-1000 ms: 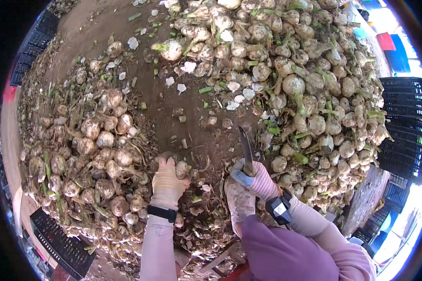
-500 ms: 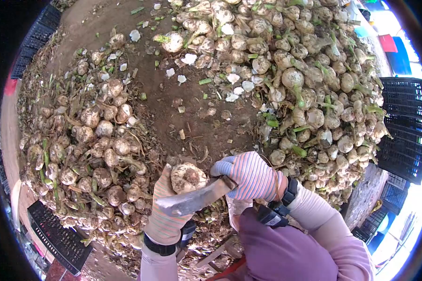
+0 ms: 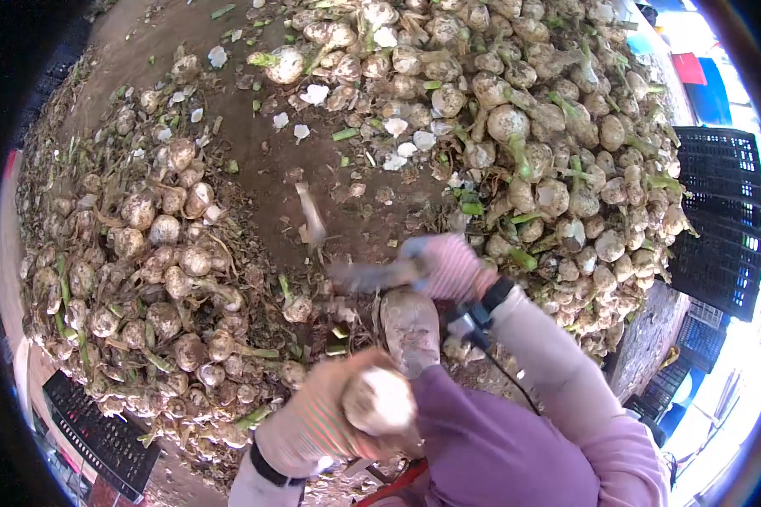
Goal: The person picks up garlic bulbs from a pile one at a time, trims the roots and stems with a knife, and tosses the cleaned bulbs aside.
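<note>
My left hand (image 3: 313,422), in a striped knit glove, is closed round a pale garlic bulb (image 3: 380,400) at the lower middle, in front of my purple-clad lap. Blurred by motion, my right hand (image 3: 450,265) in a matching glove grips a short, broad-bladed knife (image 3: 368,277). Its blade points left over the dirt floor, apart from the bulb. A pale elongated scrap (image 3: 311,215), smeared by motion, shows above the blade. Beneath my right hand is a dirty shoe tip (image 3: 410,325).
A large heap of dirt-covered garlic bulbs (image 3: 558,160) fills the right; another garlic heap (image 3: 169,253) lies left. White peelings (image 3: 314,95) and green stem bits litter the soil. Black crates (image 3: 719,220) stand at right, and a black crate (image 3: 101,431) sits lower left.
My left hand has drawn the bulb down and toward my body, away from the knife. The knife hand has moved slightly upward. A pale scrap now appears above the blade. The view has shifted slightly.
</note>
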`<state>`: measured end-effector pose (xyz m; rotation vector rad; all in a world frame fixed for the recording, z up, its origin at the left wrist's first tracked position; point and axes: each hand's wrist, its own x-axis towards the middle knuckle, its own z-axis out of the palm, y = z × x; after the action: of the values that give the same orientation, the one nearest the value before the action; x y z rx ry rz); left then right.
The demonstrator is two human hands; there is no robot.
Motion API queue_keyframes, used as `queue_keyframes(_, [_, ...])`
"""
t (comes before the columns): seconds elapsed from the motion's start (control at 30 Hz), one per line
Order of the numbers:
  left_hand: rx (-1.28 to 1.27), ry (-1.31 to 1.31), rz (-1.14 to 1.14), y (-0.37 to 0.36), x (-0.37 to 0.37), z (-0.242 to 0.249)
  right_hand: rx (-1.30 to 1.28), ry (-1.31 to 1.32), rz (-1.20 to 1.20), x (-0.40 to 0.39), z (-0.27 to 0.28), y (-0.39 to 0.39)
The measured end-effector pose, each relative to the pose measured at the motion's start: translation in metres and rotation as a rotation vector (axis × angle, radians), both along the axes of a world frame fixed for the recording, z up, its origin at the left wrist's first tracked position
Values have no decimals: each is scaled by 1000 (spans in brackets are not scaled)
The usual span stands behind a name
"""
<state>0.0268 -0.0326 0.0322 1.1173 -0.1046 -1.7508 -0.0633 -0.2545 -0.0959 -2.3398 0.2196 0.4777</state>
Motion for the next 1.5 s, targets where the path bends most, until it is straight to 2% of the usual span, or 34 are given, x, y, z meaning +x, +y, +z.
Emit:
queue_keyframes(0.03, [-177,-290,-45,-7,-1,12,27,-92,-93,-8,4,-5])
queue_keyframes(0.07, [-158,-296,-30,-2,-3,9,59,-188,-179,-13,9,-11])
queue_keyframes(0.13, [57,124,568,1,2,-15,199,-157,-347,-13,30,-6])
queue_keyframes(0.17, [-200,-34,540,7,9,-28,318,-140,-408,-12,36,-1])
queue_keyframes(0.27, [-310,142,993,-14,1,-30,548,-70,-427,-12,47,17])
queue_keyframes(0.3, [-415,346,1099,-18,-3,-32,662,-26,-454,-14,48,25])
queue_keyframes(0.33, [-417,348,1091,-22,-7,-35,776,12,-480,-15,50,31])
queue_keyframes(0.4, [-693,581,1179,-30,-17,-43,730,-85,-370,-8,55,37])
queue_keyframes(0.43, [-696,616,1181,-34,-21,-44,797,-202,-296,-5,56,37])
queue_keyframes(0.47, [-697,621,1176,-39,-23,-44,740,-243,-264,-1,60,40])
queue_keyframes(0.53, [-890,775,1067,-51,-23,-38,832,-76,-285,-2,49,45])
queue_keyframes(0.57, [-977,916,1082,-54,-20,-37,734,-46,-274,-7,26,48])
queue_keyframes(0.6, [-993,910,1072,-58,-17,-37,892,23,-482,-24,-11,60])
queue_keyframes(0.67, [-803,771,1074,-62,-11,-37,1033,345,-700,-34,7,46])
queue_keyframes(0.7, [-692,706,1079,-61,-11,-37,1166,191,-768,-44,3,47])
queue_keyframes(0.73, [-581,642,1079,-60,-11,-36,1119,221,-818,-51,2,44])
queue_keyframes(0.77, [-587,637,1082,-69,-10,-22,1178,-10,-889,-51,-19,46])
queue_keyframes(0.8, [-625,385,799,-84,-12,-2,1174,-16,-881,-61,-32,42])
queue_keyframes(0.87, [-641,-96,223,-111,-13,32,1115,52,-892,-63,-14,35])
queue_keyframes(0.9, [-545,-402,144,-112,-4,26,1089,81,-892,-59,-4,31])
queue_keyframes(0.93, [-694,-1028,164,-100,3,-10,1067,104,-891,-54,5,27])
queue_keyframes(0.97, [-264,-1305,54,-83,8,-20,1048,131,-894,-51,12,26])
queue_keyframes(1.0, [16,-1511,-223,-60,14,-39,1031,160,-899,-49,16,25])
queue_keyframes(1.03, [271,-1479,-535,-37,21,-53,1037,158,-908,-47,17,27])
queue_keyframes(1.1, [497,-1481,-845,5,25,-92,1008,95,-907,-47,19,33])
queue_keyframes(1.2, [465,-1472,-935,45,29,-133,1028,207,-824,-49,13,32])
queue_keyframes(1.23, [462,-1477,-937,44,33,-133,1026,29,-808,-42,17,38])
queue_keyframes(1.3, [333,-1481,-628,44,33,-128,995,-46,-796,-41,9,42])
queue_keyframes(1.33, [330,-1477,-628,40,33,-125,963,-121,-774,-41,5,41])
queue_keyframes(1.37, [268,-1285,-302,34,31,-119,804,-60,-688,-40,13,34])
queue_keyframes(1.4, [215,-1074,11,29,29,-109,811,-46,-689,-37,20,29])
queue_keyframes(1.43, [-17,-1242,197,21,28,-93,571,-20,-515,-32,27,24])
queue_keyframes(1.47, [44,-557,496,16,20,-88,333,-2,-337,-26,34,21])
queue_keyframes(1.5, [-5,-577,463,7,18,-78,316,-42,-277,-19,39,20])
